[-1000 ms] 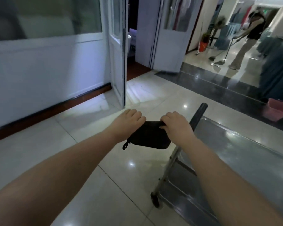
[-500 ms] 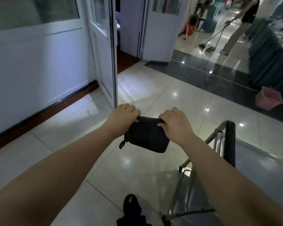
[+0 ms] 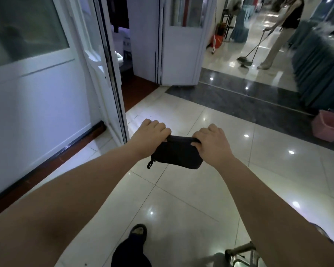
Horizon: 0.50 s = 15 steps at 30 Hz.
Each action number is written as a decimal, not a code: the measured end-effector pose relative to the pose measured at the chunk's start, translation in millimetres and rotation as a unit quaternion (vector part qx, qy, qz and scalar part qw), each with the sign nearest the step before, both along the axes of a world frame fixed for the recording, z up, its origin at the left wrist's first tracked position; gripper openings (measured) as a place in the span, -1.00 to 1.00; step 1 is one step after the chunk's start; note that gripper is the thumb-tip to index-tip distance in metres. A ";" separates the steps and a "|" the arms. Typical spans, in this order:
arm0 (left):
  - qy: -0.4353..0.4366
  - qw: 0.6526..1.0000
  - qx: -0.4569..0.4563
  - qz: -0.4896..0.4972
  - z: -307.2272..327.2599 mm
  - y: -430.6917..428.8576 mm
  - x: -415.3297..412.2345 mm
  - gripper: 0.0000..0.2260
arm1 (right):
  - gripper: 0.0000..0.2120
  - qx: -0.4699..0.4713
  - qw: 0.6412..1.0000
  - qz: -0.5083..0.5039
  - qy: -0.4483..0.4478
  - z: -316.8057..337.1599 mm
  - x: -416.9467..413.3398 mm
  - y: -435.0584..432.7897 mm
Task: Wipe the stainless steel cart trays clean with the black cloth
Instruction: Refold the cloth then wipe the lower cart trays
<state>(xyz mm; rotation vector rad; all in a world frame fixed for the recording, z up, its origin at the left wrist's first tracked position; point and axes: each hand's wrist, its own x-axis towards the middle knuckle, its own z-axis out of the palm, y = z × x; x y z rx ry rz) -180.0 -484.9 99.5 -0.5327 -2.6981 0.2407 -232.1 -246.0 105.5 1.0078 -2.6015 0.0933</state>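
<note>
Both left hand (image 3: 150,136) and right hand (image 3: 213,143) pinch the black cloth (image 3: 176,154), long axis left-to-right

1. The black cloth (image 3: 176,153) is folded into a thick, compact rectangle and is held in mid-air at the middle of the view. Its long side runs left to right, and a small loop hangs from its near left corner.
2. The left hand (image 3: 150,134) grips the cloth's far left edge and the right hand (image 3: 212,143) its far right edge, with fingers curled over the top.
3. The stainless steel cart (image 3: 239,249) shows only at the near right: a piece of metal tube frame with a shiny patch below it. Its trays cannot be made out.
</note>
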 end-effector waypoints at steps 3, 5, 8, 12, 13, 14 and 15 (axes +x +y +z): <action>-0.010 0.998 -0.032 -0.053 -2.1 4.7 -96.2 -0.85 | -0.79 0.005 0.998 -0.055 -0.017 -5.2 -70.7 8.6; 0.005 0.996 -0.033 -0.088 -3.0 18.4 -166.4 -0.84 | -0.80 -0.009 0.995 -0.096 -0.011 -6.5 -118.0 22.4; 0.026 0.987 0.006 -0.159 -2.3 49.5 -262.0 -0.89 | -0.81 -0.016 0.984 -0.177 -0.013 -1.5 -179.7 53.1; 0.056 0.967 0.017 -0.248 5.1 112.4 -371.4 -0.96 | -0.80 -0.002 0.960 -0.281 -0.011 11.3 -242.6 104.3; 0.056 0.960 0.024 -0.272 9.1 133.0 -395.8 -0.95 | -0.80 -0.003 0.953 -0.304 -0.011 15.9 -254.9 120.1; 0.055 0.953 0.032 -0.297 14.3 156.2 -418.9 -0.94 | -0.80 -0.001 0.946 -0.325 -0.011 21.8 -266.0 137.8; 0.054 0.944 0.038 -0.323 20.2 182.3 -440.1 -0.94 | -0.80 0.003 0.938 -0.345 -0.012 28.0 -276.0 157.9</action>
